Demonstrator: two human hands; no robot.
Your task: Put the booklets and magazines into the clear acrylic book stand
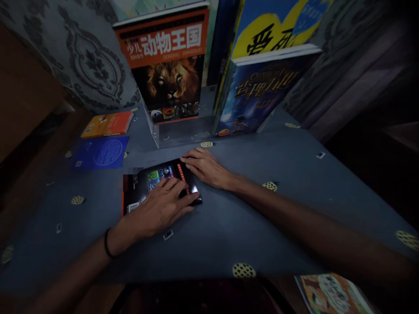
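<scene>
A black book with small colour pictures and a red strip lies flat on the table. My left hand, with a dark band at its wrist, rests on the book's lower part, its fingers stretched over the cover towards the right edge. My right hand lies at the book's upper right corner. Its fingers reach onto that corner, and the palm is over the tablecloth. Neither hand is wrapped round the book. The book's left corner is blurred by blocky patches.
Behind stands a clear holder with a lion-cover book, a dark blue book and a yellow-and-blue book. An orange book and a blue book lie at left. Another book is below the front edge.
</scene>
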